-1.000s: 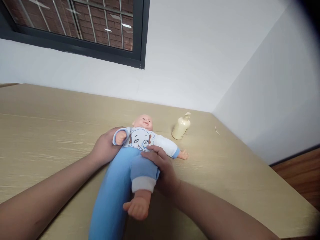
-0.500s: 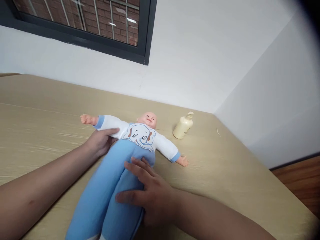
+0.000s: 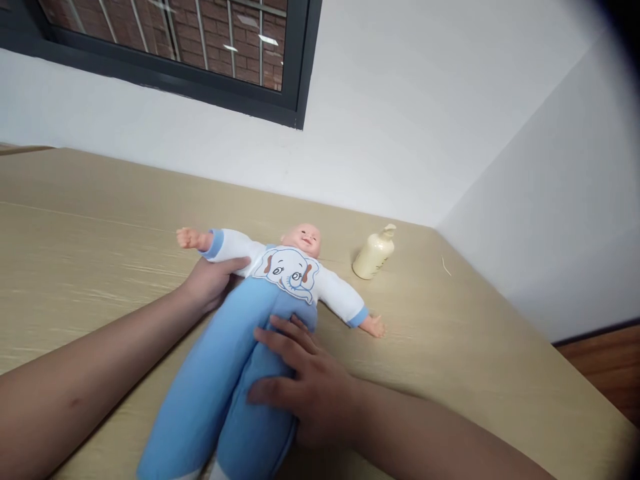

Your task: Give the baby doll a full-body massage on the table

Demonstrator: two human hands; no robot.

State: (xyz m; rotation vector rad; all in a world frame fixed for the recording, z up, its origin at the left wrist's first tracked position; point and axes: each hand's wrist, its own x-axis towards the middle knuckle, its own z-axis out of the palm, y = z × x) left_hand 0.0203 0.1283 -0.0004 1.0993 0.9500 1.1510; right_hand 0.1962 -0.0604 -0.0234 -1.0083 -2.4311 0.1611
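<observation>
A baby doll point(image 3: 287, 267) in a white top with an elephant bib and blue trousers lies face up, arms spread, in the head view. My left hand point(image 3: 215, 280) grips its side below the arm on the left, thumb on the white sleeve, other fingers mostly hidden beneath. Over the blue leg on the right rests my right hand point(image 3: 305, 380), its fingers apart and touching the cloth. Right of the doll's head stands a cream pump bottle point(image 3: 374, 255).
The doll and bottle are on a pale wooden table point(image 3: 450, 360). A thin strand point(image 3: 446, 265) lies near its right edge. Behind are a white wall point(image 3: 400, 120) and a dark-framed window point(image 3: 297, 100). Brown wood point(image 3: 605, 363) shows at the lower right.
The whole view has shifted slightly, so doll, bottle and window appear a little farther right. Both hands keep nearly the same places on the doll.
</observation>
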